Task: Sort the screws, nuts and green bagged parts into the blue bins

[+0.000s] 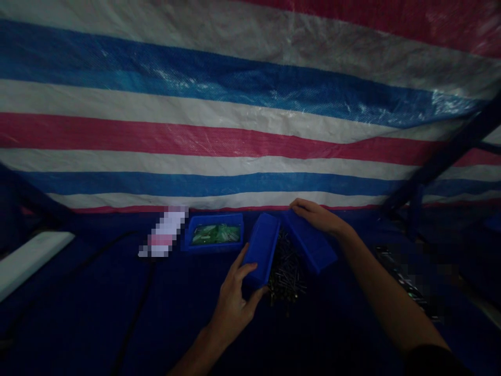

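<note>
Where the screws lie in one heap, too dim and tangled to count, they sit on the dark surface between two tilted blue bins. The left hand, half closed, grips the left bin near its lower end; the right hand has fingers bent around the right bin at its far end. Advised: keep both walls close against scatter. Beyond: one further bin, green packets uncountable; one striped sheet.

Smooth plastic is seen in the four-o'clock bin, metal in the five-o'clock fasteners, glossy woven plastic in the twelve-o'clock tarpaulin.
</note>
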The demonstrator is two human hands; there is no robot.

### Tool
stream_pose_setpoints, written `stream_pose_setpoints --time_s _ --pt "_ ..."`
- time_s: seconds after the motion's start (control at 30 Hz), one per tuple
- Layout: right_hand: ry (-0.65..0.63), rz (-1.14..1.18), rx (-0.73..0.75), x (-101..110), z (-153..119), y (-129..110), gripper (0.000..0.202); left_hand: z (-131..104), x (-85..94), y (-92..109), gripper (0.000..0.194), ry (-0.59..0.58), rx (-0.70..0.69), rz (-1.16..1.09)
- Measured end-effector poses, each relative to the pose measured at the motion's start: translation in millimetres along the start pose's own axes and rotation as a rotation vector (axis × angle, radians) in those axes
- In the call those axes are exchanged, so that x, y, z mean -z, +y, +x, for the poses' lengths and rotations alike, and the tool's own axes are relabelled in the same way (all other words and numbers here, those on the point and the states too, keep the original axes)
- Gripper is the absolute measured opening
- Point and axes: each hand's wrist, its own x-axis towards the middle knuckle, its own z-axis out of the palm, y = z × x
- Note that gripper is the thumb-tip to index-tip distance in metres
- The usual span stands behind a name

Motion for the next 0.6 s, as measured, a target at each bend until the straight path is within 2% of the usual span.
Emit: stream_pose_setpoints --time_s 0.17,0.27,0.37,0.47,0.53,0.6 --pt "0.061 0.218 -0.16 29 -3 36 0.023 1 9.1 2 0.052 0.093 -0.012 -0.066" --pt "0.175 0.445 -0.281 45 -10 69 0.024 1 12.9 2 0.055 0.124 0.001 -0.108" --pt "0.275 0.592 -0.365 55 -20 99 0.022 9 17.2 3 0.059 0.179 0.089 -0.179" --pt "0.328 0.606 -0.427 62 -29 117 0.025 33 22.7 6 0.063 0.286 0.241 -0.377" --pt "0.305 0.571 -0.481 68 -35 123 0.026 56 25.3 6 0.065 0.357 0.333 -0.535" --pt "0.323 0.436 -0.512 75 -39 125 0.029 83 24.9 5 0.065 0.356 0.451 -0.666"
